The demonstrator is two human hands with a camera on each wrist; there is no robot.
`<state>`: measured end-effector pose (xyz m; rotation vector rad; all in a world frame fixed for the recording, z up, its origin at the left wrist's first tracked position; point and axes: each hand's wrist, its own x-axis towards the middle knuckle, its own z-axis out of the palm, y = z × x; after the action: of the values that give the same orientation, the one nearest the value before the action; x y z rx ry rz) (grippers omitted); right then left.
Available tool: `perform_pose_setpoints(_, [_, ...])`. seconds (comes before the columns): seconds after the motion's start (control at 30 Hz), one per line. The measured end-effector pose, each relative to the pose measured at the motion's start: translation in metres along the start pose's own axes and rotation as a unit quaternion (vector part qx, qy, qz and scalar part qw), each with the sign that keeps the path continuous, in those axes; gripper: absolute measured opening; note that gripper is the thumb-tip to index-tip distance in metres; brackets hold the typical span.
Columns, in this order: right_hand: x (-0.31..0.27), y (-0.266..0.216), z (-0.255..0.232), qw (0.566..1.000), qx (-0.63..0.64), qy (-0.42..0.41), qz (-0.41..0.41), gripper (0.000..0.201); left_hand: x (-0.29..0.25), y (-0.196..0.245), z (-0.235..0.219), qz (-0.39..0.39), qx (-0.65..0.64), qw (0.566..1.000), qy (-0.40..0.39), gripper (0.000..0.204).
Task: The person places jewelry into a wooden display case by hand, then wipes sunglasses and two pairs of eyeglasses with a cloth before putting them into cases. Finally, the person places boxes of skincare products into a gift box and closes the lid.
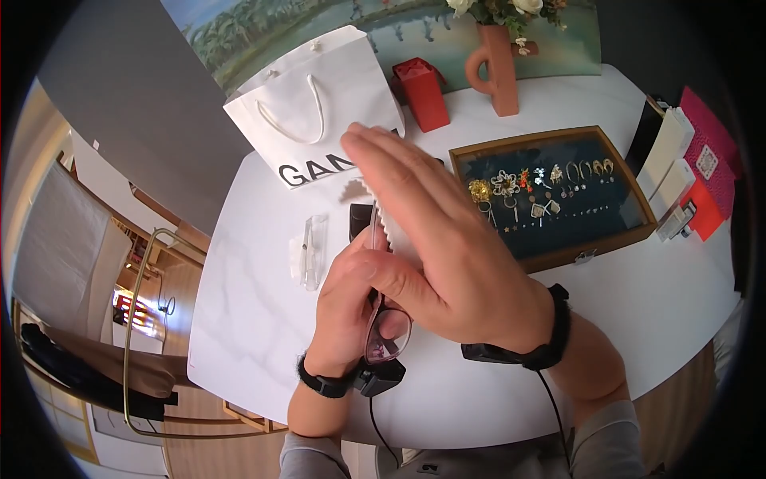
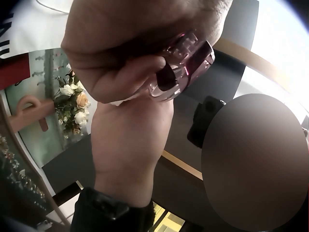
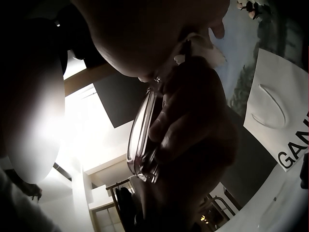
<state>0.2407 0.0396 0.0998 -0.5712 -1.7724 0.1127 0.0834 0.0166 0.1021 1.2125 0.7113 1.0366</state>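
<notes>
Clear-and-pink glasses (image 1: pixel 388 335) stand on edge between the two hands above the table; their rim also shows in the left wrist view (image 2: pixel 198 65) and the right wrist view (image 3: pixel 142 140). My left hand (image 1: pixel 339 315) grips the frame from the left side, its fingers partly hidden. A pale cloth with a zigzag edge (image 1: pixel 386 227) lies between the glasses and my right hand (image 1: pixel 463 255). That hand's fingers stretch upward, and its thumb bends across, pinching the cloth at the glasses. The right wrist view shows a bit of the cloth (image 3: pixel 210 50) too.
A white paper bag (image 1: pixel 319 104), a red box (image 1: pixel 423 94) and a vase (image 1: pixel 499 72) stand at the back. A glass-topped jewellery case (image 1: pixel 558 231) lies on the right, with boxes (image 1: pixel 674 160) beyond. A clear item (image 1: pixel 312 251) and a black object (image 1: pixel 360 222) lie near the hands.
</notes>
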Motion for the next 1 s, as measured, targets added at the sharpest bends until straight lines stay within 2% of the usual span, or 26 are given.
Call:
perform_pose_setpoints(0.03, [0.002, -0.004, 0.000, 1.000, 0.018, 0.022, -0.012, 0.056, -0.003, 0.005, 0.004, -0.012, 0.020, 1.000, 0.008, 0.029])
perform_pose_setpoints(0.07, [0.002, -0.005, 0.000, 1.000, 0.017, 0.022, -0.013, 0.056, -0.006, 0.009, 0.008, -0.025, 0.040, 0.999, 0.016, 0.030])
perform_pose_setpoints(0.1, [0.001, -0.006, 0.000, 0.995, 0.101, 0.025, 0.000, 0.048, -0.006, 0.011, 0.011, -0.025, 0.041, 0.999, 0.016, 0.030])
perform_pose_setpoints(0.13, [0.002, -0.008, 0.000, 0.982, 0.185, 0.027, 0.012, 0.042, -0.006, 0.013, 0.014, -0.029, -0.007, 1.000, -0.001, 0.030])
perform_pose_setpoints(0.17, [0.004, -0.011, 0.000, 0.976, 0.209, 0.053, 0.007, 0.031, -0.006, 0.014, 0.016, -0.032, -0.054, 0.998, -0.017, 0.030])
perform_pose_setpoints(0.2, [0.006, -0.014, -0.002, 0.976, 0.210, 0.051, 0.004, 0.031, -0.005, 0.012, 0.013, -0.029, -0.054, 0.998, -0.016, 0.030])
perform_pose_setpoints(0.27, [0.004, -0.018, -0.011, 0.955, 0.281, 0.043, 0.080, 0.030, -0.001, 0.001, 0.000, -0.027, -0.187, 0.968, -0.163, 0.032])
perform_pose_setpoints(0.3, [0.005, -0.016, -0.014, 0.961, 0.242, 0.088, 0.097, 0.031, 0.008, -0.008, -0.010, 0.012, -0.232, 0.939, -0.254, 0.031])
perform_pose_setpoints(0.33, [0.007, -0.015, -0.016, 0.964, 0.203, 0.130, 0.112, 0.033, 0.010, -0.008, -0.008, 0.022, -0.231, 0.940, -0.251, 0.031])
perform_pose_setpoints(0.4, [0.008, -0.007, -0.013, 0.918, 0.284, 0.216, 0.173, 0.025, 0.014, -0.009, -0.001, 0.087, -0.060, 0.987, -0.118, 0.046])
perform_pose_setpoints(0.43, [0.008, -0.007, -0.019, 0.918, 0.279, 0.177, 0.220, 0.026, 0.017, -0.010, 0.000, 0.134, -0.004, 0.982, -0.131, 0.041])
perform_pose_setpoints(0.47, [0.008, -0.006, -0.027, 0.916, 0.269, 0.137, 0.265, 0.026, 0.016, -0.010, -0.001, 0.136, 0.051, 0.981, -0.128, 0.032])
perform_pose_setpoints(0.5, [0.011, -0.006, -0.032, 0.932, 0.243, 0.076, 0.256, 0.029, 0.019, -0.013, 0.000, 0.145, 0.105, 0.976, -0.122, 0.030])
perform_pose_setpoints(0.53, [0.013, -0.007, -0.043, 0.916, 0.274, -0.019, 0.292, 0.032, 0.021, -0.014, 0.001, 0.150, 0.157, 0.969, -0.115, 0.029])
perform_pose_setpoints(0.57, [0.016, -0.011, -0.045, 0.912, 0.270, -0.069, 0.300, 0.031, 0.021, -0.012, -0.001, 0.106, 0.113, 0.974, -0.163, 0.028])
perform_pose_setpoints(0.6, [0.017, -0.013, -0.046, 0.906, 0.264, -0.119, 0.308, 0.031, 0.024, -0.012, -0.008, 0.120, 0.108, 0.975, -0.151, 0.028])
perform_pose_setpoints(0.67, [0.018, -0.016, -0.047, 0.912, 0.277, -0.135, 0.270, 0.030, 0.034, -0.021, -0.028, 0.017, -0.039, 0.943, -0.330, 0.024])
perform_pose_setpoints(0.7, [0.017, -0.017, -0.049, 0.916, 0.293, -0.132, 0.240, 0.030, 0.036, -0.025, -0.030, 0.029, -0.075, 0.936, -0.342, 0.027])
perform_pose_setpoints(0.73, [0.015, -0.013, -0.052, 0.916, 0.290, -0.146, 0.233, 0.030, 0.034, -0.020, -0.028, 0.044, -0.078, 0.937, -0.337, 0.027])
perform_pose_setpoints(0.83, [0.017, -0.013, -0.055, 0.921, 0.203, -0.212, 0.257, 0.029, 0.032, -0.006, -0.025, -0.021, -0.112, 0.939, -0.326, 0.029])
perform_pose_setpoints(0.87, [0.016, -0.013, -0.052, 0.921, 0.201, -0.218, 0.251, 0.029, 0.034, -0.007, -0.027, -0.013, -0.112, 0.939, -0.324, 0.029])
perform_pose_setpoints(0.93, [0.012, -0.008, -0.046, 0.949, 0.155, -0.183, 0.206, 0.029, 0.039, -0.011, -0.030, 0.034, -0.005, 0.958, -0.286, 0.028])
perform_pose_setpoints(0.97, [0.013, -0.010, -0.041, 0.953, 0.150, -0.169, 0.204, 0.023, 0.042, -0.013, -0.036, 0.037, -0.005, 0.957, -0.287, 0.028])
perform_pose_setpoints(1.0, [0.012, -0.012, -0.037, 0.953, 0.147, -0.168, 0.202, 0.023, 0.047, -0.013, -0.045, 0.086, 0.093, 0.972, -0.201, 0.027])
